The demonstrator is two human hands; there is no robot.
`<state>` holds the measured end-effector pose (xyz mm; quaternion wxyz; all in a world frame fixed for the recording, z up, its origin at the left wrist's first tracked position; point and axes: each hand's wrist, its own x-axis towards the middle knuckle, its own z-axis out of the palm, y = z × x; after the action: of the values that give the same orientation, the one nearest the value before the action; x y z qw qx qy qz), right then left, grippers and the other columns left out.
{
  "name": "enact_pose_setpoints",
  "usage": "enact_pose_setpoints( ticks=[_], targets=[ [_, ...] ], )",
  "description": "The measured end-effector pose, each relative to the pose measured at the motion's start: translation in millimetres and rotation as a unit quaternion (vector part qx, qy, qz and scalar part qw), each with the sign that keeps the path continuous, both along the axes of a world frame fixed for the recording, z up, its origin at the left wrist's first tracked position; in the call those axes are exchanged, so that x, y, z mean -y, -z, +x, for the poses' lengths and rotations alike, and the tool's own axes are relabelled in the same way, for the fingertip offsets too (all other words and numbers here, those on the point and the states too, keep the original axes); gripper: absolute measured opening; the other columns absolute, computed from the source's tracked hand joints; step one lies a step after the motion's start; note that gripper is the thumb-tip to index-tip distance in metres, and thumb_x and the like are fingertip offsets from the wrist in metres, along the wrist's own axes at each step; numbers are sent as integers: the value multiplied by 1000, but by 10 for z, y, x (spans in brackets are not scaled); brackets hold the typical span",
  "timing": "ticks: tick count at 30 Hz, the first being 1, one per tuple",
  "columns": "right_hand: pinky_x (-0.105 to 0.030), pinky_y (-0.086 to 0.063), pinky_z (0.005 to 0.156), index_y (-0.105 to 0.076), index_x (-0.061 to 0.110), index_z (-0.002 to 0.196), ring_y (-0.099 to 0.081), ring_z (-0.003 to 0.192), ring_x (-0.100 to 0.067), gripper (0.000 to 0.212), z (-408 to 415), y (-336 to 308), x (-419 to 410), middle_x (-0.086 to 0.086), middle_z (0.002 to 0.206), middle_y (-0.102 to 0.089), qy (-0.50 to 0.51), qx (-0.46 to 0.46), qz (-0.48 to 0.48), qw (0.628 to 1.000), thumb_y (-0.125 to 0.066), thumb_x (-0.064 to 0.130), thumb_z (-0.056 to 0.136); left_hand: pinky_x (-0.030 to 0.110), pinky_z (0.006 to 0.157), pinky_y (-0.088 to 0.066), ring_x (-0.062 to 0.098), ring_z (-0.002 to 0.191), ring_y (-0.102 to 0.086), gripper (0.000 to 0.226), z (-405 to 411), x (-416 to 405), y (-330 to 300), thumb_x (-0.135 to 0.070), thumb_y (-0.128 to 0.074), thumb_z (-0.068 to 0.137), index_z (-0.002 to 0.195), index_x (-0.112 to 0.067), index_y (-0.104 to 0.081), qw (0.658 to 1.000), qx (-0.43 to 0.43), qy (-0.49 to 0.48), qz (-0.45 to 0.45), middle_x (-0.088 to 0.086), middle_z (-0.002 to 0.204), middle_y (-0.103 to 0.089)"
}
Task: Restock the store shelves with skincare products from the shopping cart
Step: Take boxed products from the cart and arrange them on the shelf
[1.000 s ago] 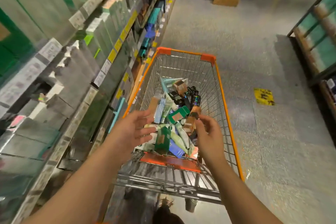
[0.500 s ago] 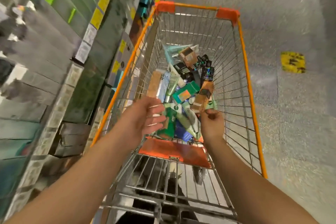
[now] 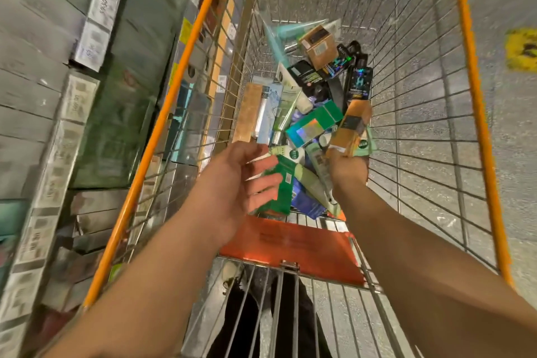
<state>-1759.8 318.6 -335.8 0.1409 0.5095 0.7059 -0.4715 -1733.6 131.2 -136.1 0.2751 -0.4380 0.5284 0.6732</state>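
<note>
While labels blur (unreadable), left hand (image 3: 232, 183) round green box (image 3: 283, 183), right hand (image 3: 347, 167) pinching orange box (image 3: 350, 131)

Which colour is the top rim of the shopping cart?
Orange, seen in the head view on the cart rim.

Large "H" shows on dark holographic box (image 3: 360, 83) in cart (image 3: 465, 46). Shelf price tags (image 3: 100, 19) too blurred to read. Yellow floor sticker (image 3: 521, 49) illegible. Print on other product boxes and orange seat flap (image 3: 290, 244) unreadable.
</note>
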Motion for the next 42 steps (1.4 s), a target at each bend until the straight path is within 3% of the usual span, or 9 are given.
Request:
enact_pose_setpoints(
  ticks=[4, 13, 17, 20, 24, 30, 36, 40, 42],
  targets=[
    [-37, -53, 86, -67, 14, 112, -66, 95, -31, 36, -93, 75, 28, -13, 107, -69, 28, 3, -28, 999, -76, 37, 86, 30, 70, -61, 18, 79, -77, 27, 11, -6, 63, -31, -55, 100, 117, -17, -71, 1000, 4, 15, 4, -2, 94, -79],
    [-33, -46, 81, -61, -1, 132, -66, 112, -34, 66, -68, 2, 43, -14, 123, -66, 31, 39, -62, 997, -81, 40, 83, 28, 63, -60, 21, 83, -76, 29, 89, 88, -56, -31, -53, 101, 119, -15, -70, 1000, -22, -3, -1, 3, 104, -79],
    [-34, -50, 63, -69, 5, 96, -66, 75, -26, 62, 157, -370, 207, -10, 96, -72, 78, 10, -178, 981, -89, 42, 50, 33, 71, -60, 25, 96, -74, 33, 109, 126, -289, -34, -48, 104, 123, -15, -67, 1000, -28, -6, 11, 7, 115, -77],
    [-39, -58, 67, -72, 4, 97, -72, 77, -29, 76, 375, -357, 258, -14, 97, -77, 80, -39, -207, 974, -91, 43, 34, 32, 75, -62, 26, 95, -71, 33, 147, 220, -504, -31, -49, 105, 127, -12, -65, 998, -58, -11, 29, 12, 122, -73],
    [-36, -53, 65, -68, 7, 89, -61, 71, -26, 39, 561, -1230, 557, -14, 81, -69, 64, -128, -248, 958, -85, 22, 57, 35, 84, -58, 22, 82, -71, 18, 229, 416, -877, -25, -55, 102, 111, -17, -69, 994, -99, -12, 36, 6, 107, -71],
    [-36, -58, 78, -64, 11, 103, -71, 85, -25, 39, 681, -2172, 799, -13, 96, -73, -36, -233, -264, 935, -82, 13, 68, 27, 55, -45, 16, 69, -66, 17, 304, 780, -1499, -28, -64, 97, 111, -20, -70, 989, -142, -44, -26, -1, 95, -72],
    [-47, -57, 87, -65, 31, 117, -72, 96, -24, 59, 669, -3041, 1010, 2, 104, -77, -202, -322, -215, 900, -88, 35, 63, 31, 56, -48, 23, 83, -64, 30, 364, 1108, -2135, -55, -51, 101, 123, -35, -56, 966, -242, -74, -58, 0, 104, -64],
    [-27, -55, 77, -68, 30, 116, -73, 97, -14, 44, 596, -3609, 1192, 8, 103, -77, -305, -377, -212, 848, -85, 10, 80, 28, 47, -46, 25, 86, -61, 50, 411, 1259, -2601, -68, -41, 99, 138, -38, -47, 946, -302, -90, -80, 3, 119, -58],
    [-16, -53, 72, -67, 33, 116, -71, 94, -3, 48, 577, -3857, 1295, 14, 103, -76, -338, -394, -221, 826, -84, 4, 81, 25, 45, -46, 22, 78, -58, 48, 476, 1362, -2814, -66, -38, 101, 138, -36, -46, 933, -335, -90, -98, 2, 112, -61]
  ],
)
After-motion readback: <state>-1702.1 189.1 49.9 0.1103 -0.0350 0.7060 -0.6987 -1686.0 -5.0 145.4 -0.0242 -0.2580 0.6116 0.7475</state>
